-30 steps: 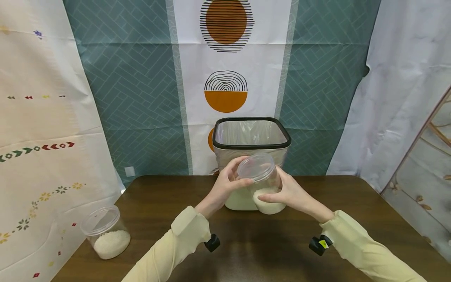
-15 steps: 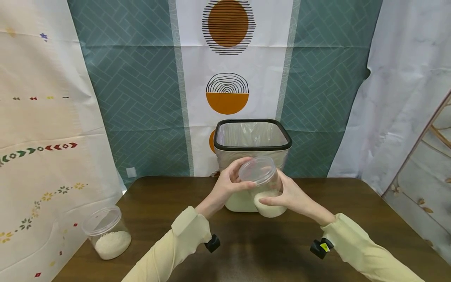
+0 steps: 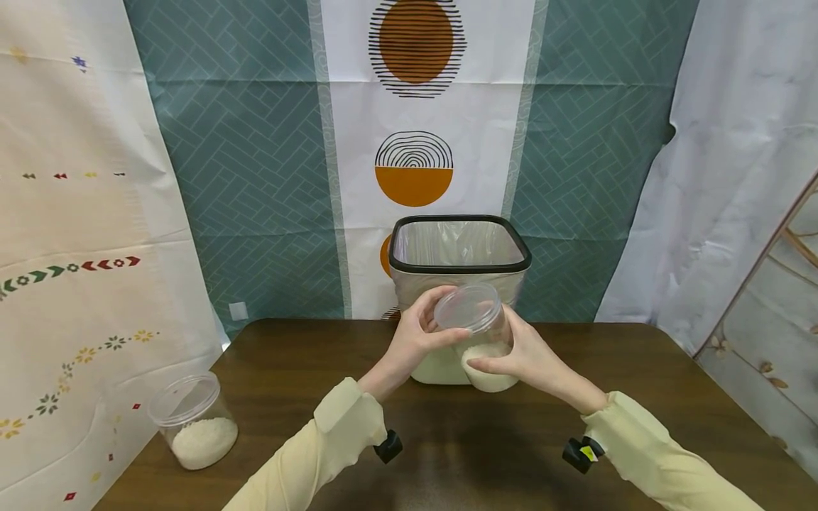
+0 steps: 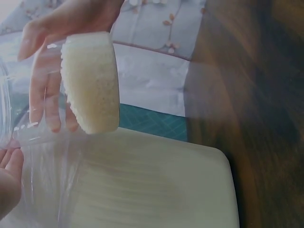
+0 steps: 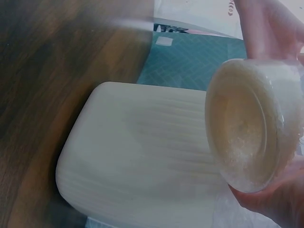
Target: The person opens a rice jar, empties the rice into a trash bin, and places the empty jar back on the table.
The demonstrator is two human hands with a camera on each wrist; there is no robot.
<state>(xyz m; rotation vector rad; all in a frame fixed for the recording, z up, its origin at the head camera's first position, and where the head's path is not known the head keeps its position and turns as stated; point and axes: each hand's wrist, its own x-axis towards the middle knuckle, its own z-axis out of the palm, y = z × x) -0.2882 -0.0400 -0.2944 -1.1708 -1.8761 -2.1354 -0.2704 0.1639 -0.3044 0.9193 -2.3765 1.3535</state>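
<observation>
A clear plastic jar (image 3: 479, 348), tilted and about a third full of white rice, is held above the table between both hands. My left hand (image 3: 418, 333) curls round its clear lid (image 3: 468, 307). My right hand (image 3: 520, 353) grips the jar's body from the right. In the left wrist view the rice jar (image 4: 92, 80) shows the right hand's fingers (image 4: 42, 107) through its wall. The right wrist view looks at the jar's base (image 5: 251, 128) in my right hand (image 5: 280, 202).
Just behind the jar stands a big square bin (image 3: 459, 268) with a black rim, clear walls and a white base (image 5: 142, 156). A second lidded rice jar (image 3: 192, 420) sits at the left edge of the brown table (image 3: 447, 454). Patterned curtains hang behind.
Almost nothing: the jar and both hands keep their hold and place, with only a slight shift in the view.
</observation>
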